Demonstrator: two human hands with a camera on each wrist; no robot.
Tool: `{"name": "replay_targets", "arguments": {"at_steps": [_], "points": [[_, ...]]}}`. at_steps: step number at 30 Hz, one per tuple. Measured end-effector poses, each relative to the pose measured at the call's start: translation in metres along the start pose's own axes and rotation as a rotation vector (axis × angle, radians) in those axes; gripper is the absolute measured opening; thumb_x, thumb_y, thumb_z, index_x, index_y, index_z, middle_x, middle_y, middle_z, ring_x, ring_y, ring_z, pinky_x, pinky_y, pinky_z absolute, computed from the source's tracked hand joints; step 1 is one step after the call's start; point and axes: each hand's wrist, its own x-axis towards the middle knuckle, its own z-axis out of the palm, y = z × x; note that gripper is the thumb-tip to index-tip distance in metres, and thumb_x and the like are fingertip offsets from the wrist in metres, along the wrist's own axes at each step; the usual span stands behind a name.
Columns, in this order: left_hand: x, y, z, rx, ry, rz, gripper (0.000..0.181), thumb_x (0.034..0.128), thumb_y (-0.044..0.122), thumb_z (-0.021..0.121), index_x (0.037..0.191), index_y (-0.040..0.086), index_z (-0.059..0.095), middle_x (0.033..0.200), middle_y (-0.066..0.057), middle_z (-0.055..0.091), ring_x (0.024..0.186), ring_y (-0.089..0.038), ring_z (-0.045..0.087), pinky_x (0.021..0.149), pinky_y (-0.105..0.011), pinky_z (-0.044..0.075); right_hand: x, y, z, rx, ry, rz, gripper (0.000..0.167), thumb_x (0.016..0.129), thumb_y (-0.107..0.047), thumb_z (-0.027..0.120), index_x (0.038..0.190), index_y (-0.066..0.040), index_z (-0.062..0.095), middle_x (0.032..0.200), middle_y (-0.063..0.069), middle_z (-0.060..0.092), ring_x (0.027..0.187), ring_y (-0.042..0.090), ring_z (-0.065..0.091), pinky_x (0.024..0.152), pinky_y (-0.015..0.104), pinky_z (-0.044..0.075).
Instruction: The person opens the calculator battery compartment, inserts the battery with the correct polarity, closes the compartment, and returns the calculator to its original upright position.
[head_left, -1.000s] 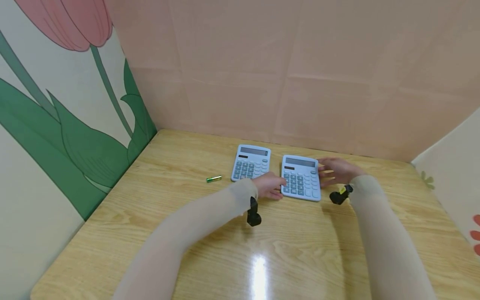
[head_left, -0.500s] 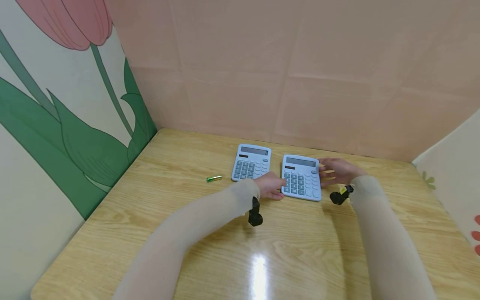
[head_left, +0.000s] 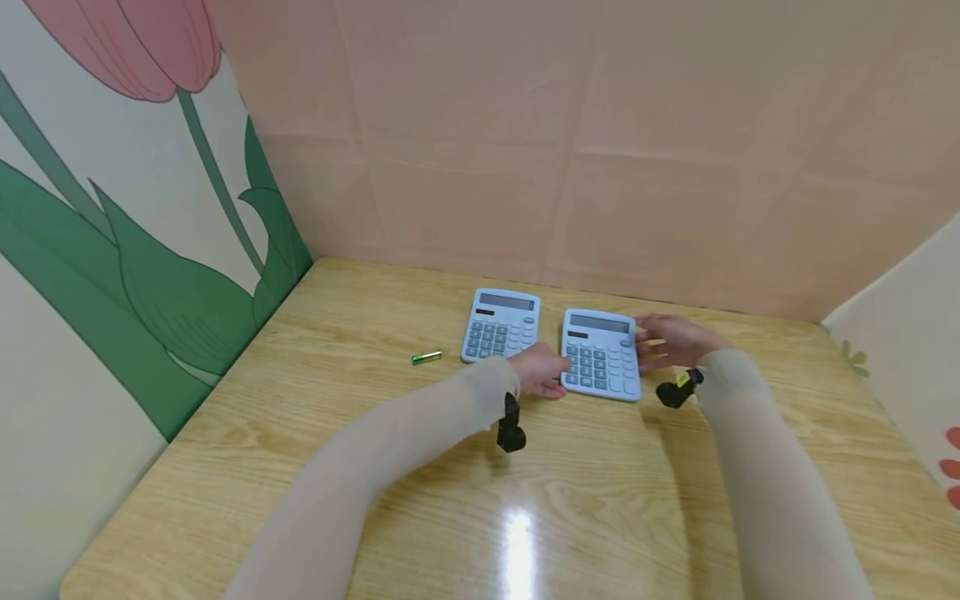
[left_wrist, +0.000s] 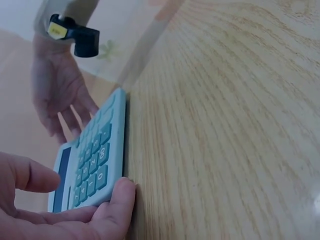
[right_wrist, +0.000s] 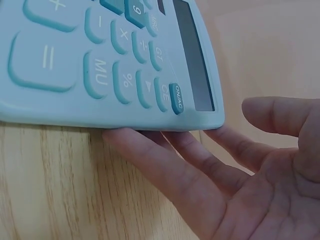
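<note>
A light-blue calculator (head_left: pixel 600 355) lies face up on the table between my hands, its display blank. My left hand (head_left: pixel 538 371) is at its left side; in the left wrist view, the fingers (left_wrist: pixel 117 207) touch that edge while the thumb (left_wrist: pixel 37 177) is held apart above. On the opposite side is my right hand (head_left: pixel 677 340). Its extended fingers (right_wrist: pixel 160 162) touch the right edge in the right wrist view, and its thumb (right_wrist: pixel 275 114) stands away from the case. A second light-blue calculator (head_left: pixel 501 321) lies to the left, its lower part partly behind my left hand.
A green battery (head_left: pixel 427 357) lies on the wooden table (head_left: pixel 360 333), left of the calculators. Behind the table rises a pink wall covering (head_left: pixel 465 167). A tulip-painted wall (head_left: pixel 187 275) borders the left side, and a pale wall (head_left: pixel 907 333) the right.
</note>
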Motion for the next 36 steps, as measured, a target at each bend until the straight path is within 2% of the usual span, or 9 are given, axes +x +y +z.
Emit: {"name": "replay_targets", "arguments": {"at_steps": [5, 9, 14, 17, 22, 27, 32, 36], "points": [[-0.002, -0.002, 0.001, 0.012, 0.049, 0.031, 0.041, 0.0972, 0.008, 0.051, 0.134, -0.007, 0.042, 0.116, -0.016, 0.053, 0.104, -0.035, 0.063, 0.093, -0.039, 0.055, 0.0, -0.002, 0.001, 0.016, -0.004, 0.01, 0.054, 0.107, -0.025, 0.024, 0.153, -0.003, 0.006, 0.134, 0.02, 0.031, 0.104, 0.026, 0.045, 0.097, 0.048, 0.051], [-0.003, -0.002, 0.001, 0.03, 0.097, 0.061, 0.031, 0.0967, 0.007, 0.051, 0.124, -0.008, 0.049, 0.109, -0.015, 0.057, 0.087, -0.029, 0.065, 0.091, -0.039, 0.055, 0.001, -0.003, 0.001, 0.022, -0.01, 0.006, 0.054, 0.107, -0.025, 0.023, 0.153, -0.002, 0.006, 0.134, 0.019, 0.03, 0.105, 0.025, 0.044, 0.097, 0.047, 0.051], [-0.004, -0.001, -0.001, 0.036, 0.16, 0.085, 0.018, 0.0926, 0.003, 0.054, 0.108, -0.006, 0.055, 0.1, -0.013, 0.058, 0.069, -0.02, 0.059, 0.088, -0.038, 0.057, 0.001, -0.008, 0.001, 0.003, -0.014, -0.009, 0.055, 0.107, -0.027, 0.024, 0.154, -0.002, 0.006, 0.138, 0.02, 0.028, 0.11, 0.027, 0.043, 0.098, 0.046, 0.051], [-0.002, -0.002, -0.004, 0.028, 0.182, 0.103, 0.02, 0.0913, 0.0, 0.055, 0.11, -0.007, 0.057, 0.099, -0.012, 0.059, 0.066, -0.017, 0.058, 0.086, -0.037, 0.058, 0.0, -0.011, 0.003, -0.006, -0.007, -0.026, 0.055, 0.107, -0.027, 0.026, 0.152, -0.001, 0.009, 0.137, 0.021, 0.03, 0.113, 0.029, 0.044, 0.098, 0.046, 0.051], [-0.003, -0.002, -0.01, 0.024, 0.182, 0.135, 0.032, 0.0911, -0.003, 0.053, 0.123, -0.008, 0.055, 0.106, -0.013, 0.06, 0.068, -0.017, 0.059, 0.082, -0.035, 0.059, -0.002, -0.016, 0.009, -0.005, 0.013, -0.051, 0.051, 0.107, -0.024, 0.029, 0.149, 0.002, 0.014, 0.133, 0.02, 0.033, 0.117, 0.034, 0.043, 0.096, 0.045, 0.052], [-0.006, -0.002, -0.016, 0.044, 0.185, 0.164, 0.031, 0.0908, -0.004, 0.054, 0.121, -0.007, 0.054, 0.106, -0.015, 0.06, 0.066, -0.015, 0.059, 0.078, -0.032, 0.059, -0.004, -0.02, 0.016, -0.024, 0.036, -0.063, 0.053, 0.107, -0.024, 0.03, 0.151, 0.0, 0.012, 0.137, 0.021, 0.031, 0.124, 0.038, 0.039, 0.096, 0.047, 0.052], [-0.008, -0.002, -0.021, 0.05, 0.181, 0.175, 0.029, 0.0891, -0.006, 0.054, 0.118, -0.007, 0.053, 0.1, -0.012, 0.058, 0.064, -0.014, 0.058, 0.075, -0.031, 0.06, -0.004, -0.023, 0.022, -0.051, 0.078, -0.065, 0.051, 0.106, -0.022, 0.033, 0.15, -0.001, 0.016, 0.135, 0.021, 0.033, 0.117, 0.035, 0.044, 0.094, 0.045, 0.054], [-0.01, -0.002, -0.025, 0.055, 0.166, 0.169, 0.03, 0.0889, -0.006, 0.054, 0.119, -0.006, 0.052, 0.097, -0.011, 0.057, 0.064, -0.014, 0.058, 0.073, -0.03, 0.059, -0.003, -0.024, 0.025, -0.066, 0.095, -0.069, 0.043, 0.105, -0.019, 0.036, 0.143, -0.001, 0.024, 0.131, 0.02, 0.036, 0.109, 0.032, 0.05, 0.091, 0.044, 0.055]]}}
